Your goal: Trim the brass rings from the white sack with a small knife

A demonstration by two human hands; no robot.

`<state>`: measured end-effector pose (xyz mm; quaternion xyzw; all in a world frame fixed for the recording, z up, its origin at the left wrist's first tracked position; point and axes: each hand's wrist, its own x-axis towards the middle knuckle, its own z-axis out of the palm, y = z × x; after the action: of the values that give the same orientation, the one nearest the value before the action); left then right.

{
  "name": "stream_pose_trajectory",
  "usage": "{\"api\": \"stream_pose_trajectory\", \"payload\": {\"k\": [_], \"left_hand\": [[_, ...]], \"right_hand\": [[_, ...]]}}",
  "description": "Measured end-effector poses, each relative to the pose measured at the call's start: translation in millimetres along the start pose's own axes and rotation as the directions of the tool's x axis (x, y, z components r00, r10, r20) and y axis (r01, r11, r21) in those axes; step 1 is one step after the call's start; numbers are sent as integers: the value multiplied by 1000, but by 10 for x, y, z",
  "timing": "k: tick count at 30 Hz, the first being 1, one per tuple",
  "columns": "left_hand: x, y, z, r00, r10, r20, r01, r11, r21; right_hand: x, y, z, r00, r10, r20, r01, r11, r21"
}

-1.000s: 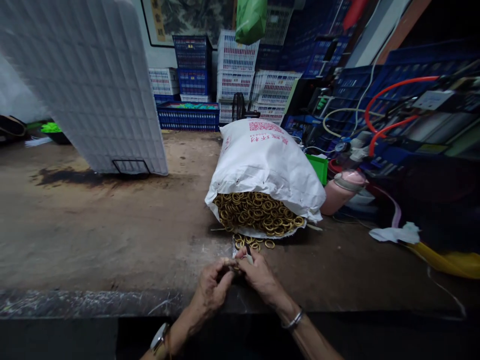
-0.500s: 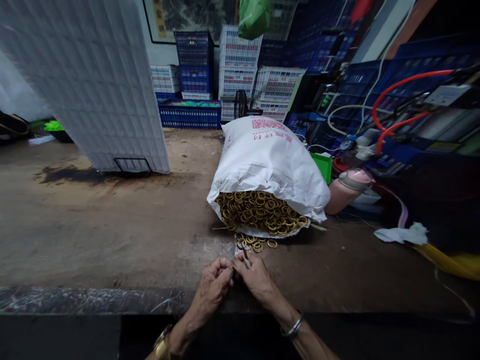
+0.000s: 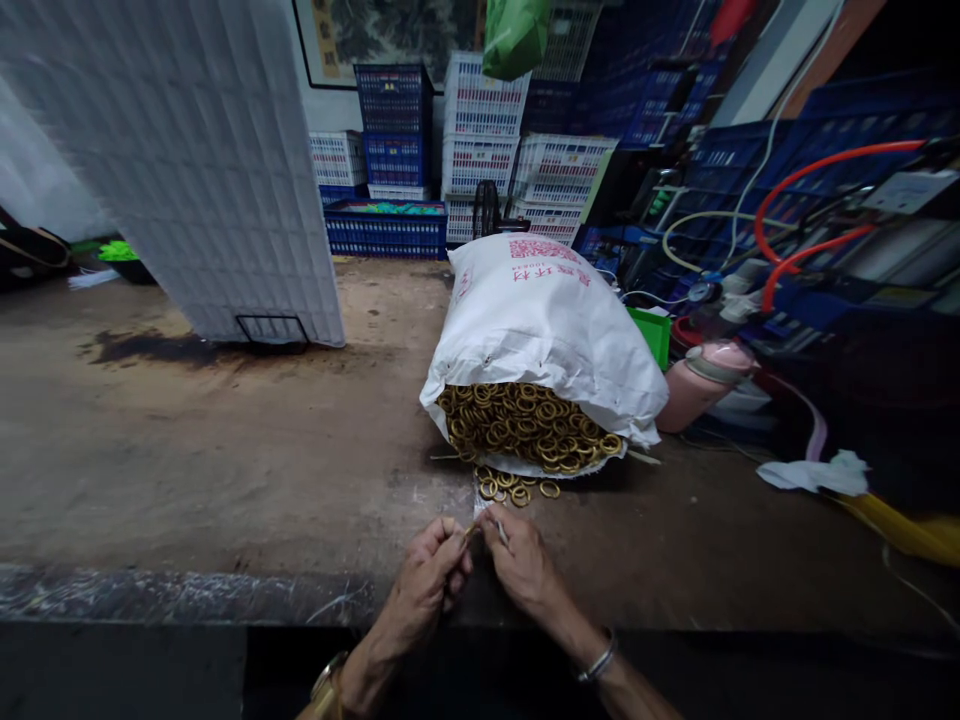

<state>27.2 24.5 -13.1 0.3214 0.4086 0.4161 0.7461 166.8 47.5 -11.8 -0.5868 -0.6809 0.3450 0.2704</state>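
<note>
A worn brown wooden workbench carries a bulging white printed sack, loose brass-coloured rings just beyond its near end, a pink bottle to its right, and, far left, a dark stain.

A small, thin gold-coloured ring, partly covered and seen edge-on, tilts in the fingertips of the left hand; a slim pale tool, mostly hidden, slants in the right hand. Loose gold-coloured rings lie flat just beyond.
</note>
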Motion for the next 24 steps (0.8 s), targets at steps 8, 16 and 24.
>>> {"api": "stream_pose_trajectory", "payload": {"k": [8,16,24], "left_hand": [[15,20,21,996,47,-78,-37,991,125],[-23,-36,-27,992,114,-56,-99,969,227],[-211,-17,32,995,1,95,1,1000,-24]], "right_hand": [[-103,-53,0,987,-45,157,102,922,-373],[-104,-90,-16,978,24,208,79,876,-476],[-17,199,-140,993,48,-105,-96,847,-522]]}}
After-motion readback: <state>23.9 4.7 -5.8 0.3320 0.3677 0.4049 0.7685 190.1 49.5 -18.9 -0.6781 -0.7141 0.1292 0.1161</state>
